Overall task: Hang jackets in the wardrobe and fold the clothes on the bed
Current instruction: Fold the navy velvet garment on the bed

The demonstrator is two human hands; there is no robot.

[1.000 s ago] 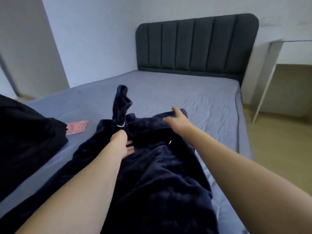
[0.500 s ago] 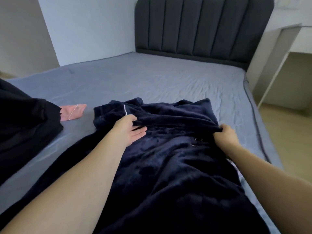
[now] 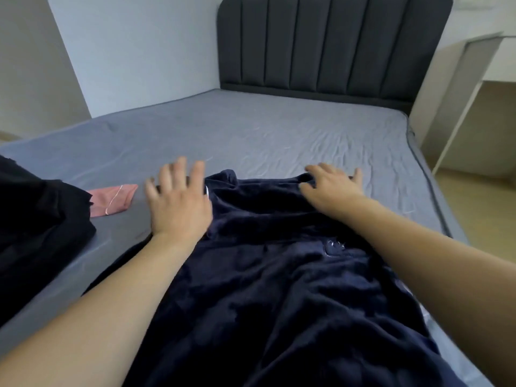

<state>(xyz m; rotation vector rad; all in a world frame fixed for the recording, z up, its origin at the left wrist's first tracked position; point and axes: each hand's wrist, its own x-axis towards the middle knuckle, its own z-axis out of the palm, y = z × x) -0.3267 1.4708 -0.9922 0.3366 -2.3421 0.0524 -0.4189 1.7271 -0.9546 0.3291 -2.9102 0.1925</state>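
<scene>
Navy plush fabric is covering the near right part of the bed (image 3: pixel 279 129): a dark blue fleece garment (image 3: pixel 279 289) is lying spread lengthwise on the grey-blue sheet, its far end bunching into soft folds about halfway up the mattress and its near end running out of view at the bottom edge. The left hand (image 3: pixel 178 205) is resting flat on the garment's far left corner, fingers straight and splayed, gripping nothing, with the fingertips reaching past the fabric over the sheet. The right hand (image 3: pixel 329 191) is lying palm down on the far right corner of the garment, fingers likewise stretched out and relaxed, holding nothing. A black garment (image 3: pixel 36 227) is sitting heaped at the bed's left edge, and a small pink cloth (image 3: pixel 113 199) is lying on the sheet just beside it, between the black heap and the left hand. A dark padded headboard (image 3: pixel 329 43) is standing at the far edge of the bed, and a white cabinet (image 3: pixel 458 101) is standing off the right edge.
</scene>
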